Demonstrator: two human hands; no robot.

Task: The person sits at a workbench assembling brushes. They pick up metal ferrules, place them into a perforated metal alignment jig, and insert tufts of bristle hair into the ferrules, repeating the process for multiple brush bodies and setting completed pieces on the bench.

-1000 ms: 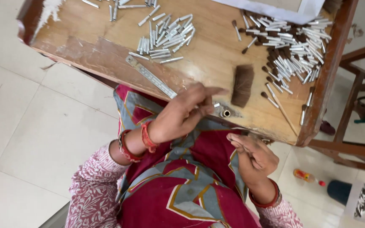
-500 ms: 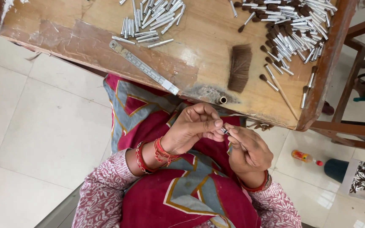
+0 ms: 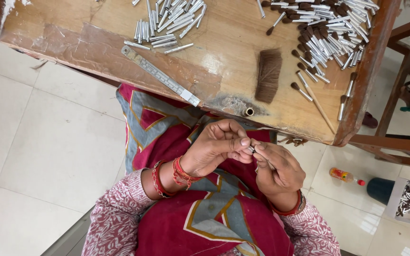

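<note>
Wood bench [image 3: 119, 42]: finished brushes [image 3: 323, 38] 1 o'clock, empty ferrules [image 3: 167, 23] 11 o'clock. Left hand [image 3: 214, 147], right hand [image 3: 278, 168] fingertips pinched on ferrule [image 3: 251, 149]; many left.

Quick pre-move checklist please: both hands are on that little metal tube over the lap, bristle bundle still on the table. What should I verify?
1. Small metal tube pinched between both hands: ok, left hand and right hand meet on it.
2. Grip firmness: cannot tell, fingers hide most of the tube.
3. Bristles already in the tube: cannot tell.
4. Brown bristle bundle within sight on the wooden table: ok, lying flat.
5. Metal ruler: ok, resting near the table edge, apart from the hands.
6. Finished brushes: ok, piled at the table's right side.
</note>
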